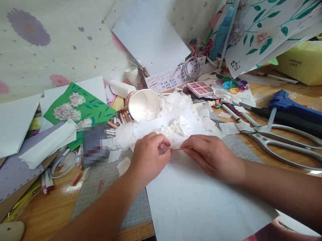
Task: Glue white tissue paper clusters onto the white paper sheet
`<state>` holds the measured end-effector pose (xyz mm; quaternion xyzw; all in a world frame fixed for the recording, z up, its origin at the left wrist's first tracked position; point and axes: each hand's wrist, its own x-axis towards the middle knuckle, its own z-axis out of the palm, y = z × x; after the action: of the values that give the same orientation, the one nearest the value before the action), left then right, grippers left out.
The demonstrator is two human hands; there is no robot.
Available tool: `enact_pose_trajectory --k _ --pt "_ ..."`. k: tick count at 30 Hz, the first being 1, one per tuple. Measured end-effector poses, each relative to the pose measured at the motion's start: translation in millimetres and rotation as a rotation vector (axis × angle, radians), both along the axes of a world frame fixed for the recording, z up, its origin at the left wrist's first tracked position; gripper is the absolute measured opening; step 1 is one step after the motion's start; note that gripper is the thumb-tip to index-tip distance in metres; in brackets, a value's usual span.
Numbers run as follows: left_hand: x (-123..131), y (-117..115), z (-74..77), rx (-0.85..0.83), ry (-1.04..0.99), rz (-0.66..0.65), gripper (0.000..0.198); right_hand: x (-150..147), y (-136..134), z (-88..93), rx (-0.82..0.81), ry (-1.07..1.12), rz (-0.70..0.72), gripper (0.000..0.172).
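Observation:
A large white sheet of paper (204, 205) lies in front of me, hanging over the table's near edge. On its far part sits a ruffled white paper flower (177, 126) made of crumpled petals. Just on the near side of the flower, a thin brownish stick (176, 149) spans the short gap between my fingertips. My right hand (210, 155) pinches the stick between thumb and fingers. At the stick's other end, my left hand (151, 159) is closed with its thumb and forefinger against it. Whatever else the curled fingers may hold is hidden.
Loose tissue scraps surround a white paper tub (144, 105). Large scissors (282, 140) and a blue glue gun (299, 106) lie at right. A grey cutting mat (133, 202) is under the sheet. A green flower picture (77, 111) stands at left, a paint palette (231, 85) behind.

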<state>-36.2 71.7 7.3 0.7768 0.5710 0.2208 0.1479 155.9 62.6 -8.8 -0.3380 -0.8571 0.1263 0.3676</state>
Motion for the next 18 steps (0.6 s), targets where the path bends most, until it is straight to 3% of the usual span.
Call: enact_pose_trajectory --k 6,9,12,18 --pt "-1 -1 1.8 0.095 0.114 -0.099 0.012 2 -2 2.8 0.028 0.035 -0.021 0.013" --pt "-2 1 0.7 0.102 0.166 -0.094 0.013 7 -1 5.2 -0.026 0.191 -0.144 0.012" --pt "-2 2 0.4 0.095 0.177 -0.096 0.011 9 0 5.6 -0.067 0.214 -0.227 0.014" --pt "-4 0 1.1 0.089 0.188 -0.086 0.01 8 1 2.1 -0.133 0.174 -0.177 0.012"
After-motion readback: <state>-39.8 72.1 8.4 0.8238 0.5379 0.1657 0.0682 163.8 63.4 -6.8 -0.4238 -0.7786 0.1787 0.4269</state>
